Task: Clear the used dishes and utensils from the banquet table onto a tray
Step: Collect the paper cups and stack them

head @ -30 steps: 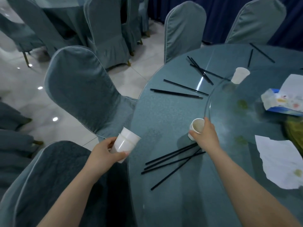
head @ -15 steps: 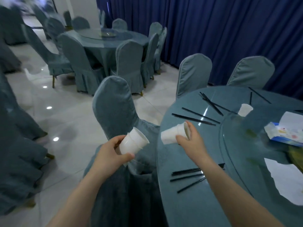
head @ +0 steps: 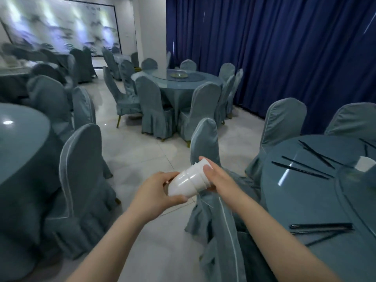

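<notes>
Both hands are meeting in the lower middle of the view, out over the floor and to the left of the round worktop (head: 305,192). The left hand (head: 156,193) is curling its fingers and thumb around the closed bottom end of a stack of white cups (head: 188,183), which is lying tilted with its open end pointing up and to the right. The right hand (head: 218,179) is gripping the open, rim end of the same stack, thumb on the near side and fingertips reaching over the top. The stack is being held in the air, touching nothing but the two hands.

Just behind and below the hands, a chair (head: 205,143) in a grey-blue fabric cover is standing against the worktop edge. On the glossy worktop, several long black chopsticks (head: 301,169) are lying scattered toward the far side, and another bundle of chopsticks (head: 321,226) is lying nearer the person. One more white cup (head: 364,163) is standing on the worktop near the right edge of the view, partly blurred.

Farther off, another round table (head: 183,80) ringed with covered chairs is standing in front of a deep blue curtain (head: 274,47).
</notes>
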